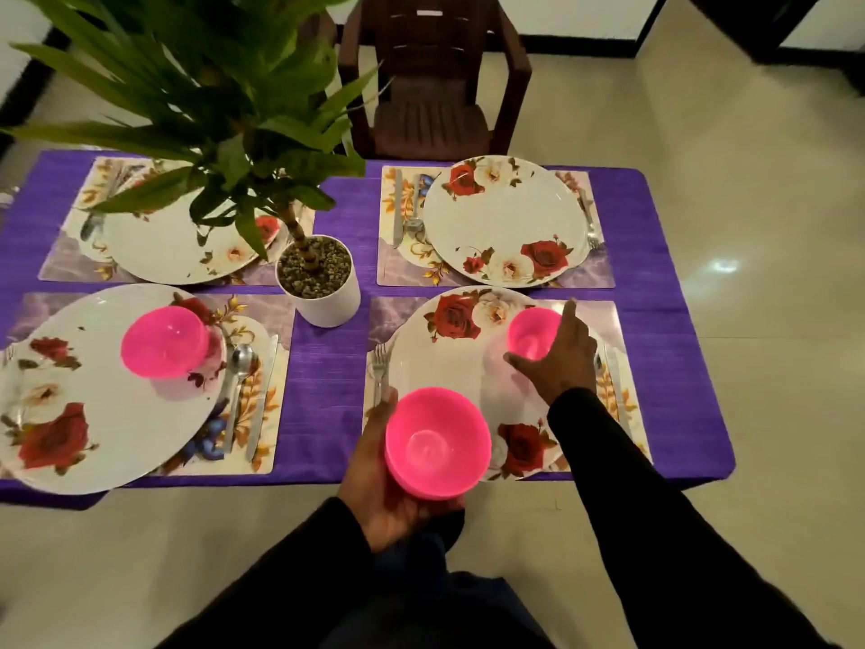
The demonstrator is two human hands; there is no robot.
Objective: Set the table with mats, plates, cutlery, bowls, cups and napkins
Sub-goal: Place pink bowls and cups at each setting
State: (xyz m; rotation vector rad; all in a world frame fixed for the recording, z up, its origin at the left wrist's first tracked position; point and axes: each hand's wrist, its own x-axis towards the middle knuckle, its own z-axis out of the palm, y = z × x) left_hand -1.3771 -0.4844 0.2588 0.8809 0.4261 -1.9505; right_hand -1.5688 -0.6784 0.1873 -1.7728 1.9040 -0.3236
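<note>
A: Where is the bowl you're placing?

B: The small pink bowl [531,332] sits on the near-right rose plate [449,363], at its far right. Your right hand [559,356] touches its near side, fingers spread, the grip not closed round it.

A: And your other hand?

B: Your left hand [388,475] cups a larger pink bowl [437,445] from below, over the desk's near edge [299,480].

A: Any advice?

B: Check the small bowl sits flat before you let go. Both far plates [503,217] lack bowls; reach round the potted plant [318,278].
</note>
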